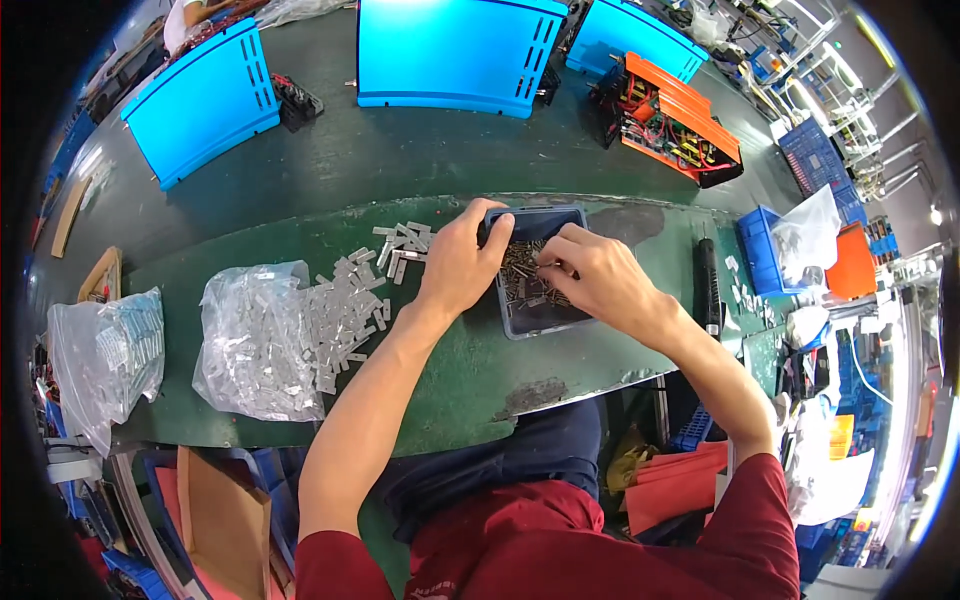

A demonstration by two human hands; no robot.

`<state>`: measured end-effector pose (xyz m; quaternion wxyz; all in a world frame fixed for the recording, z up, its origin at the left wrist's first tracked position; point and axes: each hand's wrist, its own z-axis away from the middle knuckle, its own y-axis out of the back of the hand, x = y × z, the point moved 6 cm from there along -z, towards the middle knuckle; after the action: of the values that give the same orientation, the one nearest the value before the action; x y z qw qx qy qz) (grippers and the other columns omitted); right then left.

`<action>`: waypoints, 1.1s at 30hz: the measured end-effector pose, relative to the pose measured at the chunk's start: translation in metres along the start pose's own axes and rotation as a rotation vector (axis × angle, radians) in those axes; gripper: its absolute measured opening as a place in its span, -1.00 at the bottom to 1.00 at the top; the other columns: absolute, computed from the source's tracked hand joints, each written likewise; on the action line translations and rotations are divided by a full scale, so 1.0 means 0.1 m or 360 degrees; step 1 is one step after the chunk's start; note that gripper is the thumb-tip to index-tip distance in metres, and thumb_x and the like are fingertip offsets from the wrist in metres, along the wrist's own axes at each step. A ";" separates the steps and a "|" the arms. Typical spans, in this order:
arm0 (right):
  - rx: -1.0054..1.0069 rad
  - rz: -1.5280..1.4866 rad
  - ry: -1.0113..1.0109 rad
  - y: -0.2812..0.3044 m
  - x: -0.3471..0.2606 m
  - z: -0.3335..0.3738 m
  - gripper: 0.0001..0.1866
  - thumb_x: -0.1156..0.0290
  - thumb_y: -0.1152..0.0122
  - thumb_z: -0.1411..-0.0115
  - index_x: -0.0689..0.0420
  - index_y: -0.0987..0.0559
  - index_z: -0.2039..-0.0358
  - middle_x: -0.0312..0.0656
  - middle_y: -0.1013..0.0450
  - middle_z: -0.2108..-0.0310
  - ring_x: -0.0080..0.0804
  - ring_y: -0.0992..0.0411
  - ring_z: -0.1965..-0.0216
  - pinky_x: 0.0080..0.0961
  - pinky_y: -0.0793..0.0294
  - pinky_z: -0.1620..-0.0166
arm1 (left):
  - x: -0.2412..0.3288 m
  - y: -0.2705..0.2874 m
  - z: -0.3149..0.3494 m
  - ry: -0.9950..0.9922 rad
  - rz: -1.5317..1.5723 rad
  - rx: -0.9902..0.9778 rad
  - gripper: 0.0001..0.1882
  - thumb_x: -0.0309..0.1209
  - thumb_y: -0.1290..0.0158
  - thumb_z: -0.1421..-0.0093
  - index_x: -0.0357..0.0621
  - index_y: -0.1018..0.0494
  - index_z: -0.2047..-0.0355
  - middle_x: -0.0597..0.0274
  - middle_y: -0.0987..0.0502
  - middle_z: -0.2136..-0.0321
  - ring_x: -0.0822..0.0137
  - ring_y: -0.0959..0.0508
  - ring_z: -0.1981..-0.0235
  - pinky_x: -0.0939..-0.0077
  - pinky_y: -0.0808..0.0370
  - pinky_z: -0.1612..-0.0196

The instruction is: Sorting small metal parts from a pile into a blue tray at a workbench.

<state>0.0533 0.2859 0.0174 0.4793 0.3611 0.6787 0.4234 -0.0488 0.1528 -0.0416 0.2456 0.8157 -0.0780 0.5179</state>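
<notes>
A dark grey-blue plastic bin sits on the green bench in front of me, with many small brass-coloured screws inside. My left hand is closed at the bin's left rim, its thumb and fingers around the far left corner. Reaching in from the right, my right hand has its fingers curled and pinched above the screws; whatever lies between the fingertips is hidden. Left of the bin, a pile of small flat silver metal pieces spreads beside a clear plastic bag of similar pieces.
Another clear bag lies at the far left. A black pen-shaped power screwdriver lies to the right, near a blue bin. Blue panels and an orange-cased unit with wiring stand across the back. The bench's front edge is close to me.
</notes>
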 end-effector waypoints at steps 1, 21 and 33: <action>0.0026 -0.0057 -0.0032 0.00 0.00 -0.01 -0.89 0.51 -0.29 -0.16 0.19 -0.57 0.29 -0.09 -0.47 0.32 -0.05 -0.53 0.37 -0.18 -0.52 0.31 | 0.00 -0.01 0.00 0.0001 0.0001 -0.0002 -0.66 -0.19 -0.02 -0.39 -0.24 -0.49 0.07 -0.22 -0.62 0.24 -0.20 -0.61 0.19 0.10 -0.51 0.13; 0.0174 -0.0056 0.0022 -0.10 -0.01 -0.05 -0.90 0.50 -0.30 -0.16 0.15 -0.59 0.29 -0.09 -0.57 0.41 -0.13 -0.58 0.39 -0.29 -0.54 0.35 | -0.01 -0.01 -0.01 0.0009 -0.0014 -0.0009 -0.64 -0.17 -0.04 -0.39 -0.25 -0.51 0.06 -0.11 -0.64 0.28 0.01 -0.65 0.25 0.28 -0.51 0.15; 0.0057 0.0605 0.0201 -0.32 -0.15 -0.02 -0.79 0.52 -0.29 0.01 0.20 -0.52 0.31 -0.13 -0.50 0.43 -0.14 -0.57 0.34 -0.26 -0.58 0.29 | -0.01 -0.02 0.01 0.0011 -0.0020 -0.0011 -0.66 -0.20 -0.03 -0.39 -0.27 -0.50 0.09 -0.16 -0.63 0.26 -0.10 -0.63 0.21 0.19 -0.52 0.15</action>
<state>0.0530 0.2600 -0.0069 0.3406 0.4639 0.6344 0.5161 -0.0479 0.1542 -0.0439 0.2520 0.8136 -0.0738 0.5188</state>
